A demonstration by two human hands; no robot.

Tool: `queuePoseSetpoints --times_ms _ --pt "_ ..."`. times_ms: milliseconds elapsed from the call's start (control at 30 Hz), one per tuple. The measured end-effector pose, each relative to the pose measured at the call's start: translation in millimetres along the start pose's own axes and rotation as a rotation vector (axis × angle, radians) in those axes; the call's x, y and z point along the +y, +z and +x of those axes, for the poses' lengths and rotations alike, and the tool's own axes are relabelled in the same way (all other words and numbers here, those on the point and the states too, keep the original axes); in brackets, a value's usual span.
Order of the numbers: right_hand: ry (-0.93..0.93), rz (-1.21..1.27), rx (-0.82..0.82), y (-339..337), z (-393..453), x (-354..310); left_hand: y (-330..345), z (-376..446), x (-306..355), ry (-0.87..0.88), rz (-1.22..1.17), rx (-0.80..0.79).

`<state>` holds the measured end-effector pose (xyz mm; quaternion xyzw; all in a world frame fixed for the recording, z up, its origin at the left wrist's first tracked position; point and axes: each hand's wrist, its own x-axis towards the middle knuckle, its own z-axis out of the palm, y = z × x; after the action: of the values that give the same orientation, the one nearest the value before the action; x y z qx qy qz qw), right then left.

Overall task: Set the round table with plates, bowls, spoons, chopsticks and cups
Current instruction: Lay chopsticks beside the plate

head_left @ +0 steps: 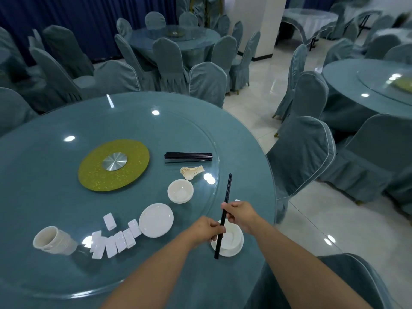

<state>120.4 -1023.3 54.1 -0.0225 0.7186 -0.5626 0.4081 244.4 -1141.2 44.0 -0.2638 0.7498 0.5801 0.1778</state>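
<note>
Both my hands hold one pair of black chopsticks point(227, 192) over the table's near right edge. My left hand point(208, 229) grips them low down, my right hand point(239, 214) pinches them higher up. Under them a white bowl on a plate point(234, 244) forms a place setting. On the glass turntable lie a bundle of black chopsticks point(188, 157), a stack of white spoons point(191, 171), stacked bowls point(180, 191), stacked plates point(156, 220), several white chopstick rests point(116, 240) and a stack of cups point(53, 240) on its side.
The round table point(252, 157) has a gold disc with a metal hub point(113, 165) at its centre. Covered chairs point(301, 157) ring it, one just below me at bottom right. More tables and chairs fill the room beyond.
</note>
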Motion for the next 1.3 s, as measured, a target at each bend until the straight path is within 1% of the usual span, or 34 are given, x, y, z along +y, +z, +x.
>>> queuePoseSetpoints --times_ms 133,233,333,400,467,567,767,900,1033,1300 --pt "0.024 0.007 -0.053 -8.4 6.9 2.5 6.1 14.8 2.1 -0.024 -0.077 0.021" --pt "0.016 -0.057 -0.049 -17.2 15.0 5.4 11.9 29.5 5.1 -0.060 -0.107 -0.028" --pt "-0.018 -0.303 0.052 -28.8 30.7 4.5 13.9 47.6 10.9 -0.098 -0.014 -0.023" --pt "-0.039 -0.539 0.137 -39.9 44.8 2.2 9.4 60.5 14.6 -0.108 0.044 0.032" --pt "-0.038 -0.757 0.177 -54.2 61.8 2.7 0.9 74.6 16.8 -0.127 0.052 0.085" --pt "0.057 -0.995 0.145 -69.6 81.9 6.7 -12.8 91.4 12.8 -0.153 0.057 0.135" --pt "0.122 -1.244 -0.001 -78.9 115.3 29.2 -28.9 119.8 -7.1 -0.201 0.127 0.138" --pt "0.119 -1.358 -0.059 -79.9 126.2 46.5 -27.5 135.6 -15.9 -0.233 0.161 0.145" --pt "0.093 -1.453 -0.068 -82.4 131.9 60.2 -21.0 148.4 -17.8 -0.270 0.196 0.120" --pt "0.039 -1.443 -0.097 -77.1 141.1 73.8 -3.5 162.9 -18.0 -0.315 0.141 0.127"
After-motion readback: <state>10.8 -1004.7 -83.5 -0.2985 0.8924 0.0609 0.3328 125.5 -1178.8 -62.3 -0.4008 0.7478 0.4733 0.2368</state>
